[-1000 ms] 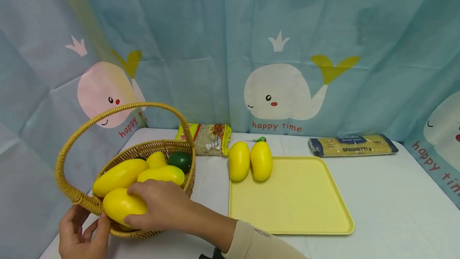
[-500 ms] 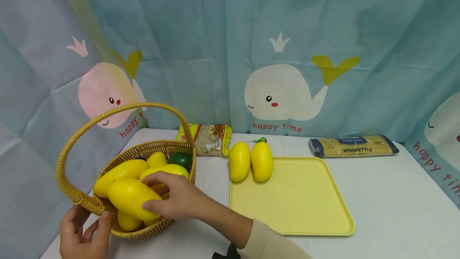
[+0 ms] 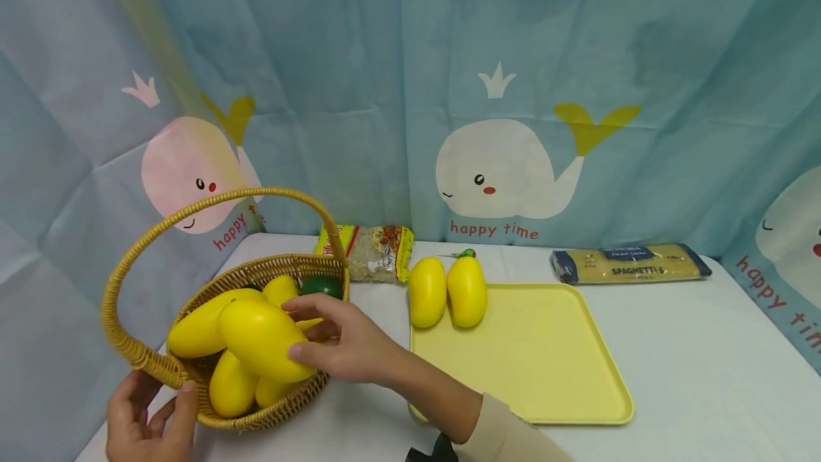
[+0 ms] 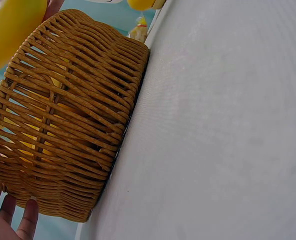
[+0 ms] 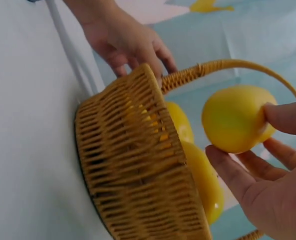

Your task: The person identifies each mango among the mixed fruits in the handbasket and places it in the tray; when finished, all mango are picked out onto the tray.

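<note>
In the head view my right hand (image 3: 346,341) pinches a yellow mango (image 3: 259,337) between thumb and fingers, raised over the wicker basket (image 3: 288,408). The right wrist view has the same mango (image 5: 237,117) apart from the basket rim, gripped at its end. My left hand (image 3: 150,416) holds the basket's near-left edge, at the foot of its arched handle (image 3: 212,199). Fingers of the left hand lie against the weave in the left wrist view. Inside the basket are several more mangoes (image 3: 232,385) and a dark green rounded item (image 3: 322,285), partly hidden.
A yellow tray (image 3: 532,362) lies to the right, with two mangoes (image 3: 427,292) at its far-left corner. Behind stand a bag of pale food (image 3: 378,255) and a spaghetti pack (image 3: 631,266). A small green-and-red item (image 3: 465,253) lies behind the mangoes. A whale-print curtain closes the back.
My right hand has lifted the mango from the basket's near-left side, moving it up and to the right; mangoes beneath now show. The left hand has stayed at the basket edge.
</note>
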The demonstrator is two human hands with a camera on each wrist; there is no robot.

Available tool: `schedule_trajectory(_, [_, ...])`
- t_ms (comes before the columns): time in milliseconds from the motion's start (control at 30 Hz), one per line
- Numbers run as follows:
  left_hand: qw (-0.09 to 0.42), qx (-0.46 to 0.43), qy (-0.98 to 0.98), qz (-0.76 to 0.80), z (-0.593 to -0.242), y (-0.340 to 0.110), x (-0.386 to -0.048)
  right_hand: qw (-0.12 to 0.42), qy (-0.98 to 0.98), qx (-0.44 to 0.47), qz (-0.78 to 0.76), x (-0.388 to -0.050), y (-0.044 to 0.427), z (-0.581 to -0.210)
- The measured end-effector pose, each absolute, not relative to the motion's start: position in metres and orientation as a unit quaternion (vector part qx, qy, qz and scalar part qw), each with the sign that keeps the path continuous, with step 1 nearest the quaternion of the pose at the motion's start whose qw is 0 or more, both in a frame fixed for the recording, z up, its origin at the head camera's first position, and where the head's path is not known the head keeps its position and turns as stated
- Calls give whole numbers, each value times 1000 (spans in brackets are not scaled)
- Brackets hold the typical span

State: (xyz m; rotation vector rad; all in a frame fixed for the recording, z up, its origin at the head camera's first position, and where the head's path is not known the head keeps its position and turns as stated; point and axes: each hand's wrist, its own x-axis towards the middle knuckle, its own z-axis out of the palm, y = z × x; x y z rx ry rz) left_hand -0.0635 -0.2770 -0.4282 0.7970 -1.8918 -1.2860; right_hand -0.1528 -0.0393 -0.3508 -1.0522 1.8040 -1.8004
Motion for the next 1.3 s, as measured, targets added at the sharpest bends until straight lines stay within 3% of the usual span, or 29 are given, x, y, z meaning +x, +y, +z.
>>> schedule_trajectory(800, [371,292,-728,-498,-427,-274,-62,134,638,-287,-702,-155,28,-360])
schedule_trajectory(1300, [354,305,-736,-491,-428,-275,-63,82,667,-218,-707,-162,77,-365])
